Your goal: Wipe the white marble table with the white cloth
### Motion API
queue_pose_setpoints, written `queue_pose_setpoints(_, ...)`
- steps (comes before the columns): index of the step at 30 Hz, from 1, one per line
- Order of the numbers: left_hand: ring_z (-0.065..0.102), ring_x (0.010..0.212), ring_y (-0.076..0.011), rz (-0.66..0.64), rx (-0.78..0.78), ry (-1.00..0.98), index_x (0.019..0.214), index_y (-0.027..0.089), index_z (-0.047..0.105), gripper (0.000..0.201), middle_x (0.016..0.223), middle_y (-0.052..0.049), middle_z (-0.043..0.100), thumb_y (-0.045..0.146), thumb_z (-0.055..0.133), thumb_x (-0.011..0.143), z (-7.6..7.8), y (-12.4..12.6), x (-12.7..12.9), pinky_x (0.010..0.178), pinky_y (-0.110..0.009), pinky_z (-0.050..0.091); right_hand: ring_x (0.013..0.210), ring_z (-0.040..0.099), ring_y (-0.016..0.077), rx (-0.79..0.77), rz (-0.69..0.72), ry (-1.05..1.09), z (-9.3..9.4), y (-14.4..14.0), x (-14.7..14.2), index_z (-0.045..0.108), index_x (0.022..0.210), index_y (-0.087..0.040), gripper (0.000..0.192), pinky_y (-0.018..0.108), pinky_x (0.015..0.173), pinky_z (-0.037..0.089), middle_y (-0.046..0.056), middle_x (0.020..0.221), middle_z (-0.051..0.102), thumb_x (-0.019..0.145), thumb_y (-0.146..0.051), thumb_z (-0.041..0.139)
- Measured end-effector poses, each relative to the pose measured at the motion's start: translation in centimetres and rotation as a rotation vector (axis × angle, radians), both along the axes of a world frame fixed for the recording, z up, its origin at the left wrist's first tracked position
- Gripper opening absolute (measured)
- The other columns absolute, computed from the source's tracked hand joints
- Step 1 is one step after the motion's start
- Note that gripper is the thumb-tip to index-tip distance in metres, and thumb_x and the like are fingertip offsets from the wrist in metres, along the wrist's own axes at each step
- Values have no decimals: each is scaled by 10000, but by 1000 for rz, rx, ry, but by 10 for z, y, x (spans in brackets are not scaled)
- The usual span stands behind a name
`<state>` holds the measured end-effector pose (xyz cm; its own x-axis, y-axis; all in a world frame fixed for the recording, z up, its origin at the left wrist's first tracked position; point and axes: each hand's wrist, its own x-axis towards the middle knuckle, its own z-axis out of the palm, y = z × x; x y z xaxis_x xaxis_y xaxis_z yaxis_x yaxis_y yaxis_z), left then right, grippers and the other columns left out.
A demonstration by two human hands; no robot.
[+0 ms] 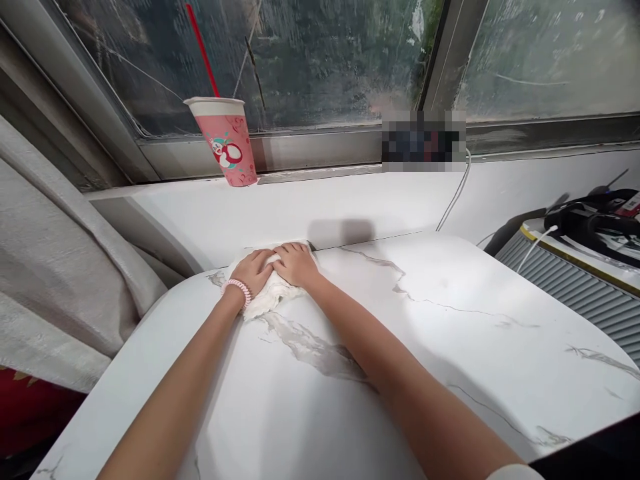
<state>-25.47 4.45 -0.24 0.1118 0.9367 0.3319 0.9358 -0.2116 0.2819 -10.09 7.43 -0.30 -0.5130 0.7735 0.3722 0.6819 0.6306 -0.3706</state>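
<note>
Marble table: white cloth under L hand & R hand.

Both hands press flat on a white cloth near the far edge of the marble table. The left hand and the right hand lie side by side, touching. A pink cup with a red straw stands on the window ledge behind.

surface: white marble-pattern table | on it: crumpled white cloth, far edge
</note>
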Motion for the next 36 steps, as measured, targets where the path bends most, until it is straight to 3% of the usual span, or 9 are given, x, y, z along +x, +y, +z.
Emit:
queue_pose_setpoints(10,561,1225,-272,23,-25,38,1268,158,584,493,1321,-107,614,339,324,889,2,-1,4,1077,-419,418,1187,524,198,75,-1,62,-9,1,1,604,1197,-181,283,359,1065,329,67,1202,654,959,-204,452)
queue_pose_setpoints(16,555,1236,-252,-21,29,67,1251,175,587,459,1329,-92,614,334,326,909,-4,-10,4,1083,-415,417,1177,523,203,106,-11,61,-9,-15,8,607,1189,-156,280,352,1056,331,76,1203,647,961,-190,448)
queue_pose_setpoints(20,562,1222,-261,-27,59,116,1258,173,574,452,1319,-102,616,335,312,928,-12,-31,8,1075,-439,423,1183,513,208,116,11,49,-7,-37,17,608,1180,-151,273,359,1062,329,88,1189,645,961,-198,451)
queue_pose_setpoints(28,532,1265,-269,-93,47,112,1282,161,557,472,1359,-121,586,377,276,970,-11,-113,21,1099,-484,401,1224,470,249,113,48,55,-5,-115,38,599,1209,-96,324,405,1097,309,142,1237,605,956,-225,443)
queue_pose_setpoints(36,458,1359,-226,-165,111,158,1441,217,408,462,1476,-71,494,360,355,1005,-16,-251,11,1165,-434,348,1396,317,303,-32,210,165,-3,-240,54,458,1399,-113,524,530,1183,182,179,1464,448,901,-268,513)
